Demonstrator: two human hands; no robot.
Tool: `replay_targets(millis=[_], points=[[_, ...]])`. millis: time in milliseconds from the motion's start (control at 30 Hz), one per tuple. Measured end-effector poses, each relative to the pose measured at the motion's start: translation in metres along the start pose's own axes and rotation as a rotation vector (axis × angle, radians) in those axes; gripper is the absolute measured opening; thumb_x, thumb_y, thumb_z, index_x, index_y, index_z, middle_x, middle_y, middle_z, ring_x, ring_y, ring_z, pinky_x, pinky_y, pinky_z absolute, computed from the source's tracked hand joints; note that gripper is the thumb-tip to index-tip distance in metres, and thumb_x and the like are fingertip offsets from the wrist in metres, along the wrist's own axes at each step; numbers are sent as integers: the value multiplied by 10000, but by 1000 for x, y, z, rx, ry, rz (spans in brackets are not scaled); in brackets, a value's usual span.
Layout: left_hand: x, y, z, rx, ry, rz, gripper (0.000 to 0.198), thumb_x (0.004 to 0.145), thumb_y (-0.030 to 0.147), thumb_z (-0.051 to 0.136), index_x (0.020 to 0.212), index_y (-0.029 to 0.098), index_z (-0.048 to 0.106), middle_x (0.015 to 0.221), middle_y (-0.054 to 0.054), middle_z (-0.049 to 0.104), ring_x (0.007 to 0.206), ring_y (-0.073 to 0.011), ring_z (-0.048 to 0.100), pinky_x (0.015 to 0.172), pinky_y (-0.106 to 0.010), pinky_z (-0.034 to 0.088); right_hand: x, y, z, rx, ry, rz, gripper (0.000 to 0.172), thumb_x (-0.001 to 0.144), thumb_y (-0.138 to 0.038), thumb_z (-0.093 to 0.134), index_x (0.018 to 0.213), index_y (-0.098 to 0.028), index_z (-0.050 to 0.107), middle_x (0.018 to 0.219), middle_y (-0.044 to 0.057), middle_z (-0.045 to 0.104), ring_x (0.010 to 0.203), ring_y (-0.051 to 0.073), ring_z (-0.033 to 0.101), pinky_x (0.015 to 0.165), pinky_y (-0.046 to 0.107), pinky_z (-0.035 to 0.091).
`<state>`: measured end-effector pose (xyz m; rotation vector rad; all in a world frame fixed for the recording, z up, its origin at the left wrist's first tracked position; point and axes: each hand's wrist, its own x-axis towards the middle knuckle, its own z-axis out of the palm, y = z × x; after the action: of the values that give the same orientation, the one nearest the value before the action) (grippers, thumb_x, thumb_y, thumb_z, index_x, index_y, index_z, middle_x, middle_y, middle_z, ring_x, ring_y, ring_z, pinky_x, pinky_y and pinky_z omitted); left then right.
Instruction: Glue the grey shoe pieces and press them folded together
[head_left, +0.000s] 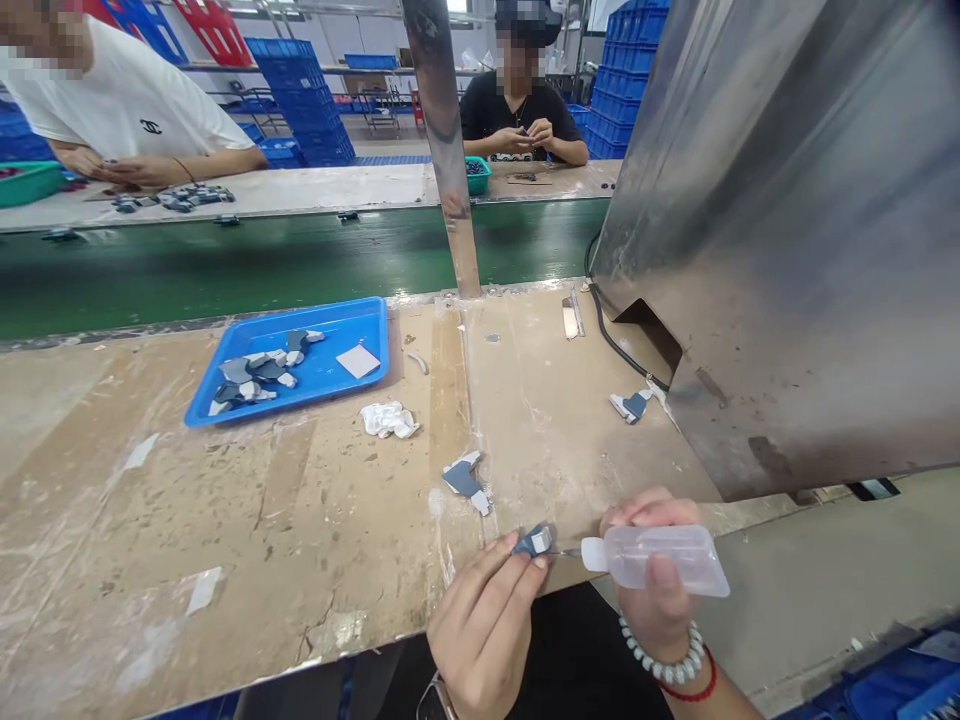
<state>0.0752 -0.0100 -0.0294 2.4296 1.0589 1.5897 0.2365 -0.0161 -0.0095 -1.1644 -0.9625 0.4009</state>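
My left hand (487, 622) is closed on a small dark blue and light grey plastic part (534, 541) at the table's front edge. In my right hand (660, 585) lies a translucent squeeze bottle (664, 560), on its side, with its white cap and thin needle tip pointing left. The tip reaches the part or ends just beside it; I cannot tell whether they touch. A similar blue and grey part (466, 482) rests on the table just beyond my left hand. Another such part (632, 405) sits farther right, near the metal housing.
A blue tray (330, 385) holds several similar parts and a pale square piece. Crumpled white tissue (388, 420) lies beside it. A metal housing (750, 250) with a black cable (615, 345) stands right; a metal post (448, 150) rises behind. Beyond the green conveyor (300, 265) sit two people.
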Motion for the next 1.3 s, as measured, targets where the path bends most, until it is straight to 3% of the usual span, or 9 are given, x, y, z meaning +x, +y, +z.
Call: replay_targets(millis=[233, 667, 1067, 1300], points=[[-2, -3, -3, -14, -44, 50, 386, 823, -81, 659, 1153, 116, 700, 1038, -87, 768, 1124, -252, 688, 937, -395, 603, 3, 1, 0, 75, -50, -85, 296, 886, -535, 626, 909, -245, 571, 762, 44, 562, 705, 217, 559, 557, 349, 495], [-1, -2, -1, -10, -3, 55, 352, 819, -78, 671, 1103, 124, 715, 995, -73, 771, 1080, -250, 712, 941, -385, 600, 5, 4, 1, 83, -55, -73, 295, 931, -537, 596, 891, -244, 586, 727, 36, 541, 696, 216, 558, 581, 359, 475], [-2, 0, 2, -12, 27, 66, 340, 811, -101, 681, 1091, 88, 723, 1017, -94, 756, 1099, -245, 690, 938, -391, 593, 3, 3, 2, 166, 48, -43, 276, 880, -492, 664, 850, -222, 613, 733, 37, 545, 694, 209, 548, 552, 335, 455], [3, -5, -15, 23, -29, 138, 273, 815, -106, 677, 1025, 64, 720, 1009, -110, 737, 1155, -256, 665, 1012, -417, 564, 5, 5, 2, 270, 168, 31, 232, 898, -445, 569, 856, -216, 568, 816, 34, 496, 669, 173, 530, 522, 289, 441]])
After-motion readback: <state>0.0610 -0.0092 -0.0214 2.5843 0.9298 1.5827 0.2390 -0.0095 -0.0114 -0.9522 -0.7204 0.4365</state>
